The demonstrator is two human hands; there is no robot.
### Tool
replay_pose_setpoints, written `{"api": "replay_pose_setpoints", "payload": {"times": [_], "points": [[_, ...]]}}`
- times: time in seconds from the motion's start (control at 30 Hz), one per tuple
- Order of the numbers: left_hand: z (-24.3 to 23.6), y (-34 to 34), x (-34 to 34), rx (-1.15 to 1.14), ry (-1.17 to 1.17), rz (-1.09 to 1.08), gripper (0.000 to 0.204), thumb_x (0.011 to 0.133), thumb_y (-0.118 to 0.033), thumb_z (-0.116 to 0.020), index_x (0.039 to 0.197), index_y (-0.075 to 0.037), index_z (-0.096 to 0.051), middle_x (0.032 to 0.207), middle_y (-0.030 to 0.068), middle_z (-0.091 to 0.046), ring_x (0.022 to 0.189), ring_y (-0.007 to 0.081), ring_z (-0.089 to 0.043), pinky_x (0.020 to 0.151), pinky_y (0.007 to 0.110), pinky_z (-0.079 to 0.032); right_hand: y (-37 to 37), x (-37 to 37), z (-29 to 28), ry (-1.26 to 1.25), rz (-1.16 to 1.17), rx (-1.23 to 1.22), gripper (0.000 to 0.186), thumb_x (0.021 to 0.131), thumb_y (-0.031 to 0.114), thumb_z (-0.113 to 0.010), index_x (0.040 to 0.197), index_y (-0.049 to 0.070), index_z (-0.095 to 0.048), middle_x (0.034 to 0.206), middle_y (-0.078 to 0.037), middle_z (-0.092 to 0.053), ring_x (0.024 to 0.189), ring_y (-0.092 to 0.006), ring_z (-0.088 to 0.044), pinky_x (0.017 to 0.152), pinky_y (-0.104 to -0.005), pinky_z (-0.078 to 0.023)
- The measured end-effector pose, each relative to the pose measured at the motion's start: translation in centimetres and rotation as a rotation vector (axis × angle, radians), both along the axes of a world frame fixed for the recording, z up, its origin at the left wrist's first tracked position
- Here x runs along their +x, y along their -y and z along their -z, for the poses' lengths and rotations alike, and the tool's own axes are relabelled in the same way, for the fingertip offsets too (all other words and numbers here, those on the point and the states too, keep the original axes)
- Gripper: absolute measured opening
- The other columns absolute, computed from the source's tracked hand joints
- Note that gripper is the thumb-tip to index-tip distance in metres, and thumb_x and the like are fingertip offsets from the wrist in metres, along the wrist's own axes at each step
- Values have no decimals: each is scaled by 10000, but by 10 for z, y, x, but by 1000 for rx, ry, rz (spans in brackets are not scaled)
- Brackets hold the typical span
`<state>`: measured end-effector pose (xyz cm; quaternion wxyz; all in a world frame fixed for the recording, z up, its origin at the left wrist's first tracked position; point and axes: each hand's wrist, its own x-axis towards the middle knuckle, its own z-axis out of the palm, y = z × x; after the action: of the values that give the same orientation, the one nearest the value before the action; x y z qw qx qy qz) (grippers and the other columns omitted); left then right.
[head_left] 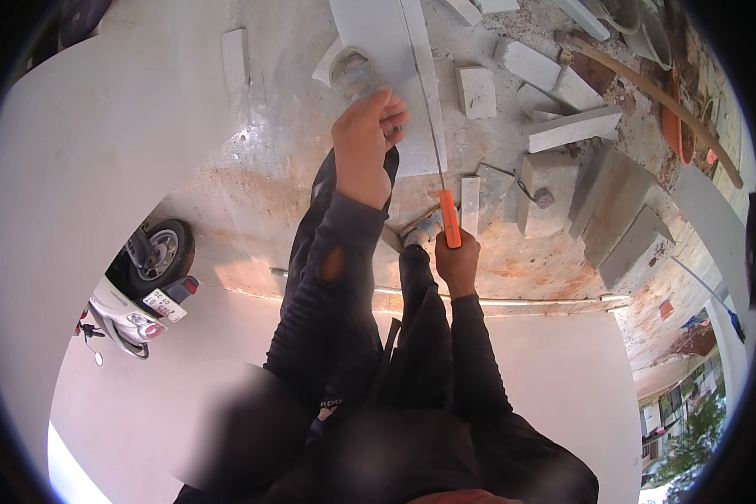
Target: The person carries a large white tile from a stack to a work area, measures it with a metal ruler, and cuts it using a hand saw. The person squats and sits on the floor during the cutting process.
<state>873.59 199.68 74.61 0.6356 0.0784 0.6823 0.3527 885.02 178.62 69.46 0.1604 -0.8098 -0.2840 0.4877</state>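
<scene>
My right hand [456,262] is wrapped round the orange handle of a handsaw [448,217]. From there the long thin blade runs away from me, over a pale flat slab [412,92]; whether it has cut in cannot be told. My left hand [366,144] hangs above the slab's left side with its fingers loosely bent and nothing visible in them. Just beyond that hand is a greyish rounded thing [354,71], shoe-like but too unclear to name.
Pale blocks [477,92] and cut pieces [573,128] lie to the right, with larger blocks [549,191] nearer. A curved wooden handle [647,88] reaches across the far right. A parked motorbike [134,307] stands at left. A white pipe [512,301] runs along the wall's foot.
</scene>
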Motion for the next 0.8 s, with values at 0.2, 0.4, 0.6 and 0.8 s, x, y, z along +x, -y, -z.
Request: {"api": "replay_pose_setpoints", "payload": {"times": [0.2, 0.4, 0.6, 0.8], "points": [[11, 4, 15, -54, 81, 17, 269, 862, -286, -605, 969, -41, -629, 930, 67, -636, 851, 169, -616, 731, 291, -441, -103, 9, 118, 287, -77, -57, 233, 767, 204, -564, 763, -15, -642, 728, -270, -618, 768, -450, -614, 678, -473, -492], [2, -7, -11, -8, 32, -41, 263, 856, -286, -613, 958, -43, -631, 914, 60, -637, 851, 164, -617, 721, 286, -437, 23, 1, 8, 39, -3, 58, 238, 779, 152, -586, 701, -72, -577, 631, -253, -589, 658, -412, -628, 589, -418, -480], [10, -1, 14, -51, 85, -16, 285, 848, -298, -618, 965, -38, -630, 932, 65, -640, 858, 166, -616, 724, 294, -437, -95, 17, 114, 220, -72, -15, 258, 763, 193, -580, 699, -57, -591, 658, -276, -585, 718, -456, -610, 606, -450, -480], [3, -14, -12, -7, -1, -62, 275, 845, -293, -622, 951, -41, -634, 931, 65, -643, 851, 171, -615, 729, 296, -442, 19, 7, 1, 41, -83, 40, 175, 802, 119, -575, 852, -26, -658, 662, -224, -609, 650, -340, -657, 609, -404, -488]]}}
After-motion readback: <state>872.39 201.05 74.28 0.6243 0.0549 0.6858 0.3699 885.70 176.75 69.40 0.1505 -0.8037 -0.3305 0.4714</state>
